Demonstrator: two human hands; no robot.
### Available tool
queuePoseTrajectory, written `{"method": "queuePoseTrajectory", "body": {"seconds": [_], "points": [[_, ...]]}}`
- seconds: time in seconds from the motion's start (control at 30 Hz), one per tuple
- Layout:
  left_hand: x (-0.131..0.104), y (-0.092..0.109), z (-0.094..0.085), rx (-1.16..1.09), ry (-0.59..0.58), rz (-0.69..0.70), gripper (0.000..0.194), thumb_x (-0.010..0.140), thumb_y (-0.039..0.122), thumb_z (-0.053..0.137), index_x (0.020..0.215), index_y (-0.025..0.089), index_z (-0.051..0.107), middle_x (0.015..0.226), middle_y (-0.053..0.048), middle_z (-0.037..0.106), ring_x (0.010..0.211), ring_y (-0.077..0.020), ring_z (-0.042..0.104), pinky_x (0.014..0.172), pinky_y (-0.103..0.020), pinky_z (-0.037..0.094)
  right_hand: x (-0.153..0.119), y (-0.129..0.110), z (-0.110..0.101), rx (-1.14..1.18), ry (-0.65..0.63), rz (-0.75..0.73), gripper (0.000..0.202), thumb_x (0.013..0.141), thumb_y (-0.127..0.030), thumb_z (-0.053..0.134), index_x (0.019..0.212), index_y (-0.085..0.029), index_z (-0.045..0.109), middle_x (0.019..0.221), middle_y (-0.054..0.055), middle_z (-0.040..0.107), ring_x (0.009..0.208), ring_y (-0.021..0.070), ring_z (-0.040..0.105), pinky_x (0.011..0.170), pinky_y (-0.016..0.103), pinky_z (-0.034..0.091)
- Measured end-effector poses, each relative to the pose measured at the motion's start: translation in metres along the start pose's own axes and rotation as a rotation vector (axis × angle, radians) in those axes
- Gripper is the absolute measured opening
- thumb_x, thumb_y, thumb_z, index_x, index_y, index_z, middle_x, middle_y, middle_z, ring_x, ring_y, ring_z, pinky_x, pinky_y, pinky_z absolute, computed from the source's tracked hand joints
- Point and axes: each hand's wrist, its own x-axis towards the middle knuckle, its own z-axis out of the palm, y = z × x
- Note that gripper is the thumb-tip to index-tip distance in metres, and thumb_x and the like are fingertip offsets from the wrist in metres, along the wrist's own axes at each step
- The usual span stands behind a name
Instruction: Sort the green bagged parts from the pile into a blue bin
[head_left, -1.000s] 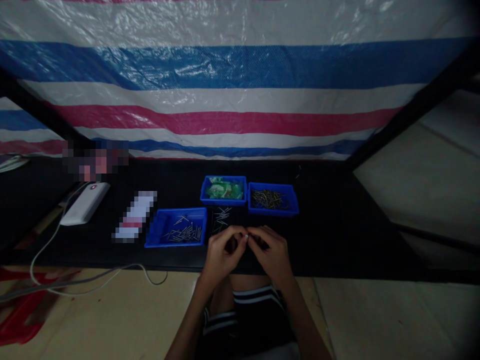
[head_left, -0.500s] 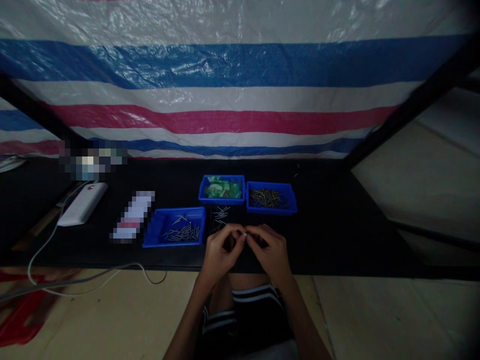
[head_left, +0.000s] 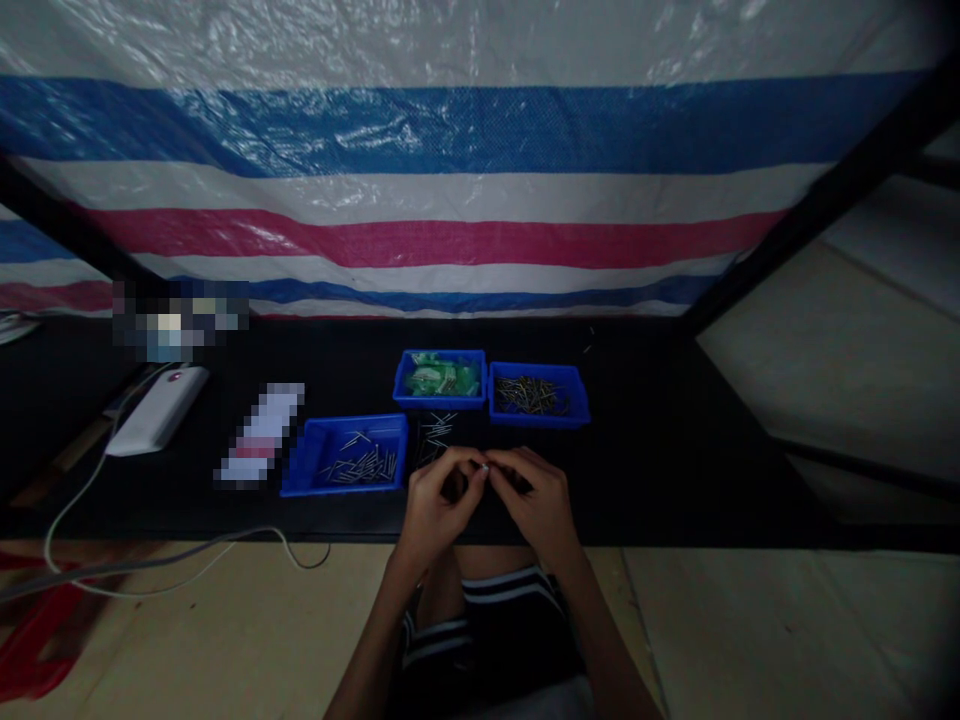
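My left hand (head_left: 442,500) and my right hand (head_left: 534,495) meet fingertip to fingertip above the front part of the black table. Both are closed in a pinch around a tiny, pale, shiny piece (head_left: 485,467); most of it is hidden by the fingers, so its kind does not show. Just beyond my left hand lie several loose metal pins, like nails or screws (head_left: 437,428). Left of that hand stands a blue tray (head_left: 307,455) with silvery pins (head_left: 369,465) in it. Behind the hands are a blue tray (head_left: 439,403) of green and white small pieces (head_left: 442,378) and another blue tray (head_left: 577,400) of darker, brownish metal pins (head_left: 529,394).
A white power bank-like box (head_left: 159,410) with a cable (head_left: 56,520) sits at the left, beside a blurred-out flat item (head_left: 262,432). Striped plastic sheeting (head_left: 480,240) hangs behind the black table (head_left: 675,460). A red stool (head_left: 37,640) is at lower left.
The whole view has shifted very slightly. Both hands stay pinched together around the small piece, with hardly any visible finger movement.
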Motion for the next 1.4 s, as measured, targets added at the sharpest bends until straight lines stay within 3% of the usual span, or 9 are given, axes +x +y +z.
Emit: {"method": "queuePoseTrajectory", "body": {"seconds": [0.6,0.97,1.4], "points": [[0.0018,0.0033,-0.0006,0.04,0.062,0.0,0.007,0.097,0.024,0.065,0.098,0.02,0.069,0.068,0.004,0.062,0.055,-0.0084,0.055,0.054,-0.018,0.043,0.0009,-0.0027,-0.0018,0.024,-0.028,0.038,0.013,0.097,-0.018,0.067,0.1,-0.025,0.078,0.09,0.002,0.078,0.077,0.0164,0.071,0.071,0.028,0.057],[0.0011,0.0002,-0.0008,0.03,0.096,0.037,0.009,0.097,0.027,0.068,0.099,0.02,0.073,0.07,0.003,0.066,0.057,-0.0087,0.056,0.056,-0.019,0.045,0.0015,-0.0029,-0.0008,0.013,-0.012,-0.013,0.016,0.096,-0.017,0.066,0.103,-0.025,0.078,0.087,0.002,0.077,0.073,0.0159,0.069,0.068,0.028,0.056],[0.0009,0.0004,-0.0012,-0.021,0.066,0.048,0.011,0.097,0.028,0.068,0.099,0.02,0.075,0.071,0.002,0.068,0.058,-0.0101,0.061,0.058,-0.02,0.047,0.0003,-0.0046,-0.0018,0.039,-0.004,0.007,0.013,0.094,-0.019,0.067,0.099,-0.022,0.078,0.08,0.001,0.074,0.067,0.014,0.066,0.062,0.024,0.053]]}}
